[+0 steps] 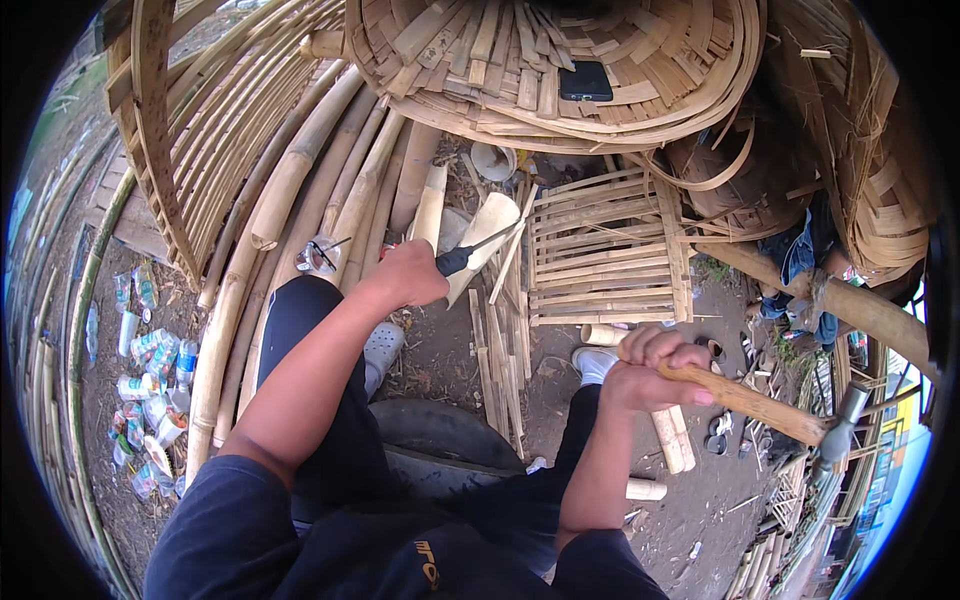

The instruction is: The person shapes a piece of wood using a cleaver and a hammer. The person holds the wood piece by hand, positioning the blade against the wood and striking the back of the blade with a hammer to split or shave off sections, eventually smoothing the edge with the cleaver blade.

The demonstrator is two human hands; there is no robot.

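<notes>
My left hand (412, 274) is closed around a dark-handled tool with a narrow metal shaft (488, 238). The shaft points up to the right across a pale split bamboo piece (482, 252), its tip at that piece's upper end; whether it touches the bamboo I cannot tell. In my right hand (655, 370) is a wooden-handled hammer (750, 402), gripped near the handle's end. The hammer's metal head (840, 432) is out to the right, well apart from the tool.
A slatted bamboo panel (600, 250) stands ahead, below a large woven bamboo piece (640, 110) bearing a black phone (586, 81). Long bamboo poles (290, 180) lie at left, near plastic litter (155, 380). A dark tyre-like round (440, 435) sits between my legs.
</notes>
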